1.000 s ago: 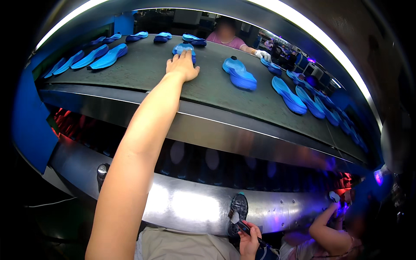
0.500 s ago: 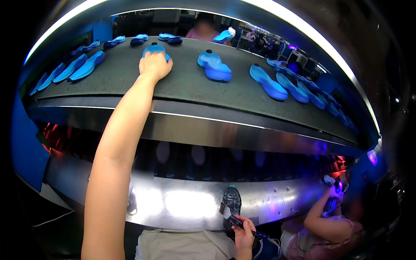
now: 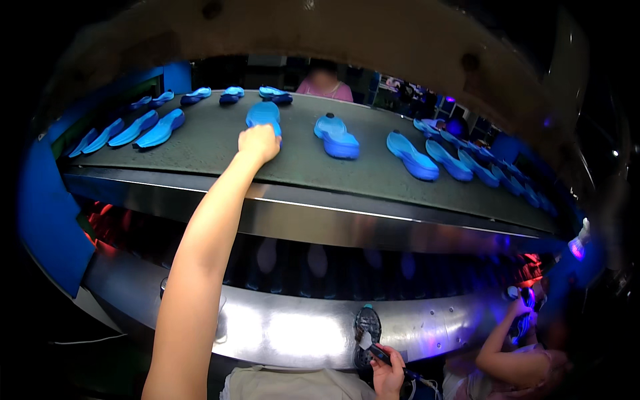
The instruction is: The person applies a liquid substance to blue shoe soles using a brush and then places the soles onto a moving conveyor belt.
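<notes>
My left hand, reaching far out over the dark conveyor belt, has its fingers closed round the near end of a blue shoe sole. The far end of that sole shows beyond my knuckles. Low in the view my right hand grips a dark-handled brush. Its pale bristles rest at or just above a black outsole, which lies lengthwise on the metal ledge. Another blue sole sits on the belt to the right of my left hand.
Several more blue soles line the belt at left, with others at right. Below the belt, a dark slot glows red at both ends. A co-worker sits at lower right; another person is beyond the belt.
The view has shifted, so the scene sits lower and farther right. My left hand has slid from atop the sole to its near end, exposing more of it. The far person's raised sole is out of sight.
</notes>
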Motion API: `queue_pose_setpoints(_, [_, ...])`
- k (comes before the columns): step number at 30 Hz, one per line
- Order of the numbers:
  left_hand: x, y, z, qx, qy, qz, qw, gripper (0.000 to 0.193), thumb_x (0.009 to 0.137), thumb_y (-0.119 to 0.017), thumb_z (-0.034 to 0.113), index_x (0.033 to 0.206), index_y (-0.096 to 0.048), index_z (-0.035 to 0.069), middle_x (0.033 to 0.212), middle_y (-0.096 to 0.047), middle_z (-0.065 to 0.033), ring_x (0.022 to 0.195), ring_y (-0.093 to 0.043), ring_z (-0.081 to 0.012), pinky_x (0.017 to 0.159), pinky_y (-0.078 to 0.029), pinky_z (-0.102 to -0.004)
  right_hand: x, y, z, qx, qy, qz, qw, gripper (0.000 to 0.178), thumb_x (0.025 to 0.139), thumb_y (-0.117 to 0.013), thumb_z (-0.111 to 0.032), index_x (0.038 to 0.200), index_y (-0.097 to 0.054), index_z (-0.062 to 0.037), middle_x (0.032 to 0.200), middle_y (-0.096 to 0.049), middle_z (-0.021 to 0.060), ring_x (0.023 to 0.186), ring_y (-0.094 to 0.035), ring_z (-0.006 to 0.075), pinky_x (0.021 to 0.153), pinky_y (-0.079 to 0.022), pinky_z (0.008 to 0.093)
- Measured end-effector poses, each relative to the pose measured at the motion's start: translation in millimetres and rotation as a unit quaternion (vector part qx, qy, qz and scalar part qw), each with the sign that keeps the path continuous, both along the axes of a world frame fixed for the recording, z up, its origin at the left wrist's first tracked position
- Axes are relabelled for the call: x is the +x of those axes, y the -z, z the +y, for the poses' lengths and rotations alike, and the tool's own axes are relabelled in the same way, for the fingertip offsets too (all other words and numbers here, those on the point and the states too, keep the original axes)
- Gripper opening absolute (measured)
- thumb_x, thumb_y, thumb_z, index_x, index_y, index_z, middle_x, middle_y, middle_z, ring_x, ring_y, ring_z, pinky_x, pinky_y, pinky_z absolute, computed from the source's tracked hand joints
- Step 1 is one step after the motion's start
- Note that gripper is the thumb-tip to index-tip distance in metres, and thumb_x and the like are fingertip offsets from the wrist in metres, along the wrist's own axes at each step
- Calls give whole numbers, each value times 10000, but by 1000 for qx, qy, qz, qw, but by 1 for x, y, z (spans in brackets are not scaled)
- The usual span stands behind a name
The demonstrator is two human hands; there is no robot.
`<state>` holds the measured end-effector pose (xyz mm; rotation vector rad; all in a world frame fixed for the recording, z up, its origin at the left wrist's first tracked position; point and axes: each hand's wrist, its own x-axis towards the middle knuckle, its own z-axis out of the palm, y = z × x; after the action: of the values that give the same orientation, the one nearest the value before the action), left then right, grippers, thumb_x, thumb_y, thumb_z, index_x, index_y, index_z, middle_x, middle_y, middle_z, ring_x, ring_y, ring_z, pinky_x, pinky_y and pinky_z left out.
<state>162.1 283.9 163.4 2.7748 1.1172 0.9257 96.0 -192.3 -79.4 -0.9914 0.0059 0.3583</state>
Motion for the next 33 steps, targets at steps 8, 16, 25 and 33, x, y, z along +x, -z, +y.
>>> queue_pose_setpoints(8, [-74,3,-54,-42,184,-125,974,355,755,-592,366,750,-571,12,773,-601,-181,753,-572,-342,668,-437,-408,5,6,-26,48,-10,40,998,329,902,-422,-228,1047,-527,47,1041,-575,182,907,-578,265,697,-480,315])
queue_pose_setpoints(16, [-146,64,-112,-390,276,-600,642,257,780,-529,70,1018,-456,5,1060,-440,-86,944,-453,-152,842,-366,-271,33,4,-1,67,16,5,998,447,907,-354,-388,1001,-531,11,982,-592,155,797,-570,231,631,-461,308])
queue_pose_setpoints(25, [-209,202,-156,-782,462,-342,240,1017,641,-580,662,1280,-281,-71,1199,-429,-260,1053,-497,-378,924,-367,-508,22,30,-25,138,-19,39,989,461,886,-360,-386,1016,-539,18,998,-587,167,852,-553,263,637,-443,324])
queue_pose_setpoints(33, [-203,336,-232,-941,84,-146,293,478,652,-475,88,1110,-470,-48,1009,-566,-170,945,-560,-304,860,-444,-423,29,20,-25,97,71,72,990,594,860,-333,-568,902,-532,-10,810,-609,157,598,-552,206,542,-447,276])
